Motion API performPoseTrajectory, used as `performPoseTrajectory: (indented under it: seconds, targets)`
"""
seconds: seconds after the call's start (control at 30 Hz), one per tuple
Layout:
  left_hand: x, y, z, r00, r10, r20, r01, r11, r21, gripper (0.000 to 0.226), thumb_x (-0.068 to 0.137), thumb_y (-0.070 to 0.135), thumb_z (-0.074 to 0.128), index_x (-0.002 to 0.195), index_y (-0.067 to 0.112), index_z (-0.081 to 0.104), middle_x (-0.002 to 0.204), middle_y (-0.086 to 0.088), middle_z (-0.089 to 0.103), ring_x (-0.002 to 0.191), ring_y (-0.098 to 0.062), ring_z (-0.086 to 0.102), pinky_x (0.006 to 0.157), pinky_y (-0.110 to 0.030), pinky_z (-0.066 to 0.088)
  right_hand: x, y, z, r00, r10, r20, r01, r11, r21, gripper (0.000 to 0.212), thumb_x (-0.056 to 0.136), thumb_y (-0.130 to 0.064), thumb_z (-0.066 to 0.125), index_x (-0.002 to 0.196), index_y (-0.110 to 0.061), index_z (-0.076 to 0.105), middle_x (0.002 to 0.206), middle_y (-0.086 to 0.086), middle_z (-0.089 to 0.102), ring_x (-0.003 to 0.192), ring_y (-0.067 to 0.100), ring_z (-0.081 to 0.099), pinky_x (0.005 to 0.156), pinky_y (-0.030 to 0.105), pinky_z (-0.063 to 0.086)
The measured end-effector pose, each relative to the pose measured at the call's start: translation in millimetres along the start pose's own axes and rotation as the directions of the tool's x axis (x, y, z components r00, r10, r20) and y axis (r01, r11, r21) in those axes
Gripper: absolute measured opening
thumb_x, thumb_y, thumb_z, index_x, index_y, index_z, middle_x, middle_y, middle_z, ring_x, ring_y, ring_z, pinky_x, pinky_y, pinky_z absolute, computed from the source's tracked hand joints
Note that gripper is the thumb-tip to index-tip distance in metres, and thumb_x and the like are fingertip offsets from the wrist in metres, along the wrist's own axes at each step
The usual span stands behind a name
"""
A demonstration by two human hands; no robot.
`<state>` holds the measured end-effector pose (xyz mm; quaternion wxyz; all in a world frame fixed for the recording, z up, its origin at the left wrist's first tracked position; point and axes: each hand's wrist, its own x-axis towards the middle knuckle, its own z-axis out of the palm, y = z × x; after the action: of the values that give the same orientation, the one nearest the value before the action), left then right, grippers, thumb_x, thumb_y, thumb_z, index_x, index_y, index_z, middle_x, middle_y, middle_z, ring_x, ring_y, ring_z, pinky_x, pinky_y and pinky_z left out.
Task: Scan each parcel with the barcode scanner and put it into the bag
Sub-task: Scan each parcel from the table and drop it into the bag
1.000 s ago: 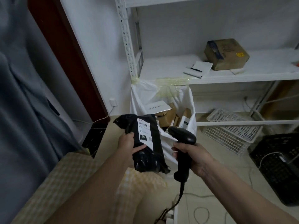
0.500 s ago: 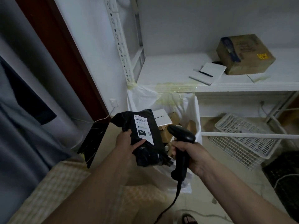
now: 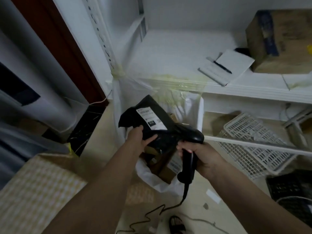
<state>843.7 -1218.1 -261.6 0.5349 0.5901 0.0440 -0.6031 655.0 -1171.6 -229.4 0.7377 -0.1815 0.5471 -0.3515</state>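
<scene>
My left hand (image 3: pixel 141 138) grips a black plastic parcel (image 3: pixel 150 122) with a white shipping label, holding it over the mouth of the white bag (image 3: pixel 192 105). The bag is taped to the white shelf edge and holds several cardboard parcels (image 3: pixel 166 168). In my right hand (image 3: pixel 202 157) is the black barcode scanner (image 3: pixel 189 149), its head right beside the parcel's lower right corner. The scanner's cable (image 3: pixel 162 208) trails down to the floor.
A white metal shelf (image 3: pixel 177 53) carries a notebook with a pen (image 3: pixel 224 66) and a brown cardboard box (image 3: pixel 278 39). A white plastic basket (image 3: pixel 253 141) and a black crate (image 3: pixel 290 186) sit on the floor at right. A checked cloth surface (image 3: pixel 37 191) lies lower left.
The view has closed in on the shelf and bag. My left hand has carried the black parcel forward over the bag's opening; the scanner has stayed beside it.
</scene>
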Motion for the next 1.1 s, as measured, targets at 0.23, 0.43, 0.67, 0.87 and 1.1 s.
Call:
performPoseTrajectory:
  seconds: [0.23, 0.43, 0.67, 0.87, 1.1]
  targets:
    - [15.6, -32.4, -20.7, 0.994, -0.008, -0.108, 0.046, 0.932, 0.359, 0.002, 0.097, 0.015, 0.054, 0.098, 0.016, 0.056, 0.116, -0.009, 0.054, 0.106, -0.028, 0.051, 0.067, -0.038, 0.055, 24.6, 6.8, -7.4, 0.993, 0.114, -0.020, -0.115, 0.991, -0.065, 0.004, 0.081, 0.002, 0.066, 0.081, -0.001, 0.065, 0.074, 0.014, 0.063, 0.062, 0.020, 0.062, 0.061, 0.030, 0.053]
    - [13.4, -20.1, -16.8, 0.993, 0.099, -0.064, -0.041, 0.803, 0.594, 0.014, 0.097, 0.011, 0.055, 0.108, 0.015, 0.047, 0.098, -0.005, 0.051, 0.098, -0.025, 0.050, 0.075, -0.042, 0.056, 24.2, 2.3, 7.8, 0.994, 0.100, 0.042, -0.094, 0.988, -0.123, 0.007, 0.079, 0.005, 0.066, 0.084, 0.000, 0.065, 0.079, 0.016, 0.063, 0.069, 0.023, 0.061, 0.071, 0.032, 0.051]
    - [4.2, -13.3, -53.3, 0.955, 0.284, 0.082, -0.166, 0.286, 0.944, 0.029, 0.097, 0.017, 0.049, 0.069, 0.017, 0.040, 0.071, -0.002, 0.049, 0.064, -0.014, 0.052, 0.061, -0.027, 0.047, 24.0, 10.4, 32.2, 0.987, 0.113, 0.111, -0.086, 0.971, -0.224, 0.007, 0.080, 0.003, 0.067, 0.078, -0.003, 0.065, 0.076, 0.014, 0.063, 0.072, 0.025, 0.062, 0.075, 0.037, 0.051]
    - [-33.2, 2.9, -124.9, 0.900, 0.430, 0.069, -0.015, -0.127, 0.992, 0.027, 0.097, 0.030, 0.049, 0.110, 0.007, 0.056, 0.113, -0.016, 0.062, 0.106, -0.033, 0.059, 0.082, -0.035, 0.048, 9.4, 40.1, 82.9, 0.932, 0.225, 0.285, -0.075, 0.888, -0.453, 0.007, 0.081, 0.003, 0.066, 0.088, 0.001, 0.065, 0.077, 0.016, 0.059, 0.067, 0.022, 0.057, 0.067, 0.033, 0.048]
    - [-105.0, 3.0, -236.0, 0.841, 0.515, -0.165, 0.288, -0.168, 0.943, 0.031, 0.101, 0.032, 0.044, 0.123, 0.012, 0.053, 0.123, -0.009, 0.060, 0.111, -0.028, 0.060, 0.081, -0.033, 0.046, -39.2, 99.7, 141.7, 0.810, 0.358, 0.465, 0.054, 0.743, -0.667, 0.006, 0.077, -0.004, 0.070, 0.081, 0.000, 0.068, 0.072, 0.015, 0.059, 0.067, 0.022, 0.057, 0.068, 0.033, 0.045]
